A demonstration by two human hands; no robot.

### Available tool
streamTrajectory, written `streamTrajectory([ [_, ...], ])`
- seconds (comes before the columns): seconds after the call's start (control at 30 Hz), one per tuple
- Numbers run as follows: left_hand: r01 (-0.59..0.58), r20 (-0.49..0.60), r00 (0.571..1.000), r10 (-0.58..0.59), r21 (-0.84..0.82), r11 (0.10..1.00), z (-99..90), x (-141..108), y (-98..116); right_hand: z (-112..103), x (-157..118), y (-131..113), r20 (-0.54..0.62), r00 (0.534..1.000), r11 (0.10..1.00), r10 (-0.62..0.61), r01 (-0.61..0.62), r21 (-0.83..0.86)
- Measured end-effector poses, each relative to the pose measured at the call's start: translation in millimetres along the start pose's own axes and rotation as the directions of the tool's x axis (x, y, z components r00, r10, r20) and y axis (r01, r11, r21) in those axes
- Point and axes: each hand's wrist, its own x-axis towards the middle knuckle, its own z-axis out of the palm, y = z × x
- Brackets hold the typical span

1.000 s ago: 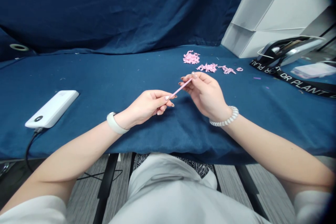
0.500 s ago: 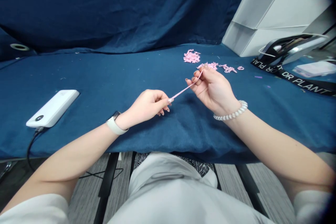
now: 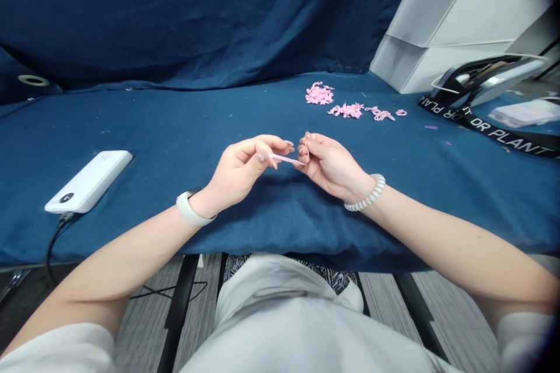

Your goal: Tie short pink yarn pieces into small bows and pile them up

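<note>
A thin pink strip (image 3: 286, 159) runs between my two hands above the front half of the blue cloth. My left hand (image 3: 242, 168) pinches one end of it between thumb and fingers. The other end is held by my right hand (image 3: 332, 164), with its fingers curled and the strip bending up towards the thumb tip. A small gap separates the hands. Behind them lie a pink pile (image 3: 319, 93), a second pink pile (image 3: 347, 111), some pink loops (image 3: 381, 115) and a single pink loop (image 3: 401, 112).
On the left, a white power bank (image 3: 90, 180) has a black cable (image 3: 53, 245) plugged in. White boxes (image 3: 468, 11) stand at the back right, beside a black lettered strap (image 3: 494, 129) and a pale flat case (image 3: 525, 113). Small scraps dot the blue cloth (image 3: 184, 122).
My right hand has moved left and down, closer to my left hand, which has risen slightly. The pink strip now spans a shorter gap and bends at my right fingers.
</note>
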Motion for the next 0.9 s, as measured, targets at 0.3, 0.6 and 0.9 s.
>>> streamTrajectory([
  [0.3, 0.257, 0.075, 0.966, -0.247, -0.355, 0.899, 12.9, -2, 1, -1, -3, 10, 0.099, 0.995, 0.998, -0.028, 0.034, -0.060],
  [0.6, 0.272, -0.076, 0.946, -0.314, -0.336, 0.902, 13.5, 3, 3, -2, -18, 1, 0.372, 0.779, 0.543, -0.505, 0.621, -0.564],
  [0.9, 0.354, -0.094, 0.905, -0.415, -0.374, 0.857, 7.7, 6, 1, -7, -18, -3, 0.542, 0.581, 0.166, -0.607, 0.760, -0.629],
])
